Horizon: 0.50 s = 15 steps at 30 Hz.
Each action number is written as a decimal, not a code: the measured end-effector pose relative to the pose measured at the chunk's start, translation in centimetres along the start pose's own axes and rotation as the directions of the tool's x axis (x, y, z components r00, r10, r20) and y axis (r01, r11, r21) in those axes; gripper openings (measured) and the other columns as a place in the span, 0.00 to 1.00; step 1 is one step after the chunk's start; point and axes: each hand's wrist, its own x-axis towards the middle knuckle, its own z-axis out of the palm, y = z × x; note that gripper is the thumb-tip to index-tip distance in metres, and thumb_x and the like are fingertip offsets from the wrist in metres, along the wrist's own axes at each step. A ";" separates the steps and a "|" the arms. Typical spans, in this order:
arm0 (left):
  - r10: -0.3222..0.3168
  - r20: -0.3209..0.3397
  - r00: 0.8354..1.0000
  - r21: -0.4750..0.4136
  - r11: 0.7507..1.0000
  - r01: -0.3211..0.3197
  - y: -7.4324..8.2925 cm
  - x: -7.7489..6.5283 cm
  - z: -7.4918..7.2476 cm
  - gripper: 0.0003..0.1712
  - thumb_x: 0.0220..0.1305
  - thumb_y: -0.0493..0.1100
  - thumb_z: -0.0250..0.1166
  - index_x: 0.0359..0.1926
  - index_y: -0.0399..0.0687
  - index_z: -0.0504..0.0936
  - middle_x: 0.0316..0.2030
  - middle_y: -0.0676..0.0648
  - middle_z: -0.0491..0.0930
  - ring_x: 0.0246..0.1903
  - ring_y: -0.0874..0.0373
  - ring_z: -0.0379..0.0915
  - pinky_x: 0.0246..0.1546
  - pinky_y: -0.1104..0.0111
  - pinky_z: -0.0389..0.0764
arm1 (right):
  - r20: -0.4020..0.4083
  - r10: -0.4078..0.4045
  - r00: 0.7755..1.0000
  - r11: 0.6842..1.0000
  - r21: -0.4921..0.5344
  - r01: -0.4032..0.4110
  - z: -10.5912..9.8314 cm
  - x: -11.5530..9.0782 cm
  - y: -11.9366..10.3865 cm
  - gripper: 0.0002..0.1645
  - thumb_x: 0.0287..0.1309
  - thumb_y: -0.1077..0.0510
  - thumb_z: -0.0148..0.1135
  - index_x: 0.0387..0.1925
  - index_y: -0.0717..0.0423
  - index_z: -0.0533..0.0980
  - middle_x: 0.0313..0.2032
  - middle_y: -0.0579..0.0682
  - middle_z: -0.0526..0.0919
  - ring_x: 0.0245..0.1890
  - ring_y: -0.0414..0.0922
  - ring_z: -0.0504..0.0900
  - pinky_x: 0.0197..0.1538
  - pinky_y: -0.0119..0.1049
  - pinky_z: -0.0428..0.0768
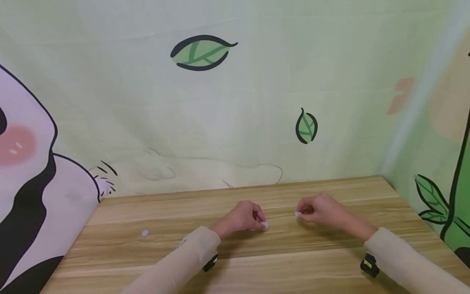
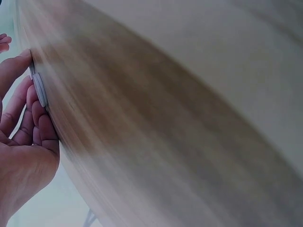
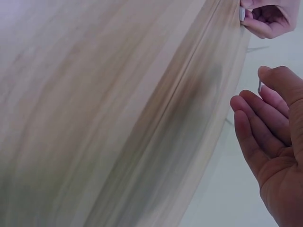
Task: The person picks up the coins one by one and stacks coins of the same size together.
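My left hand (image 1: 245,216) is low over the wooden table, pinching a small white round disc (image 1: 265,225) between thumb and fingertip. A second white disc (image 1: 252,229) shows partly below its fingers; the left wrist view has a pale disc (image 2: 40,90) lying against the curled fingers at the tabletop. To the right, my right hand (image 1: 323,209) pinches another white disc (image 1: 298,213) between thumb and index finger. Seen edge-on in the right wrist view, that thin disc (image 3: 260,86) is held above the table, with the other fingers loosely bent.
A lone white disc (image 1: 145,232) lies on the left part of the wooden table (image 1: 293,269). Behind the table hangs a pale green cloth (image 1: 257,102) printed with leaves and a panda, reaching the table's back edge. Black wrist cameras sit at both cuffs.
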 end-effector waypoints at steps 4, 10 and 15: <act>-0.002 0.006 1.000 0.002 1.000 0.002 0.0 0.1 0.0 0.09 0.52 0.40 0.81 0.28 0.48 0.86 0.21 0.57 0.76 0.24 0.67 0.69 0.25 0.77 0.70 | 0.018 -0.022 1.000 1.000 0.010 0.022 0.3 0.3 -0.3 0.04 0.57 0.61 0.75 0.32 0.53 0.84 0.29 0.39 0.86 0.29 0.31 0.80 0.34 0.30 0.82; -0.006 0.022 1.000 -0.018 1.000 0.006 0.0 0.0 -0.1 0.09 0.53 0.39 0.80 0.29 0.48 0.85 0.21 0.56 0.76 0.24 0.67 0.68 0.25 0.77 0.70 | 0.051 -0.053 0.997 0.999 0.006 0.053 0.9 0.7 -0.5 0.03 0.58 0.58 0.74 0.32 0.51 0.84 0.29 0.39 0.86 0.31 0.33 0.81 0.37 0.34 0.83; -0.001 0.020 1.000 -0.019 1.000 0.002 0.0 0.0 -0.1 0.10 0.52 0.40 0.80 0.30 0.48 0.85 0.21 0.57 0.76 0.24 0.68 0.69 0.25 0.77 0.69 | 0.074 -0.027 0.997 1.000 0.014 0.026 1.7 1.3 -0.8 0.03 0.59 0.56 0.73 0.33 0.49 0.84 0.30 0.37 0.85 0.32 0.34 0.81 0.38 0.33 0.82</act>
